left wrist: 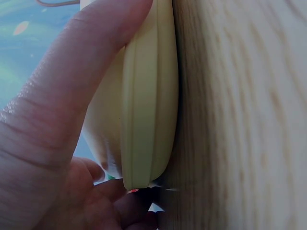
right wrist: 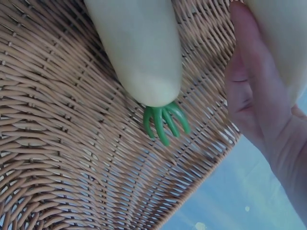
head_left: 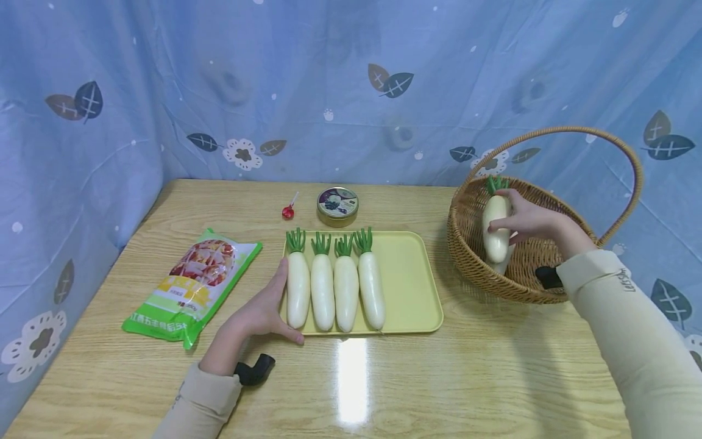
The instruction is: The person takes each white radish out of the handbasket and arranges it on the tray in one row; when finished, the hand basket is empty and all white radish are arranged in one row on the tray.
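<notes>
My right hand (head_left: 531, 221) grips a white radish (head_left: 495, 238) with green leaf stubs, thumb and fingers on its two sides, within the wicker basket (head_left: 459, 247). Below it lies another white radish (right wrist: 144, 52), mostly hidden in the head view but plain in the right wrist view. At the near left corner of the yellow tray (head_left: 410, 280), my left hand (head_left: 262, 312) holds the rim (left wrist: 140, 120), thumb along the front edge and fingers along the left side. Several white radishes (head_left: 323, 292) lie side by side on that tray, green tops pointing away.
Left of the tray lies a green and white food packet (head_left: 192, 283). Behind the tray are a round tin (head_left: 337, 206) and a red lollipop (head_left: 288, 212). The basket's tall handle (head_left: 589, 129) arches over its right side. A blue patterned curtain (head_left: 329, 91) hangs behind the table.
</notes>
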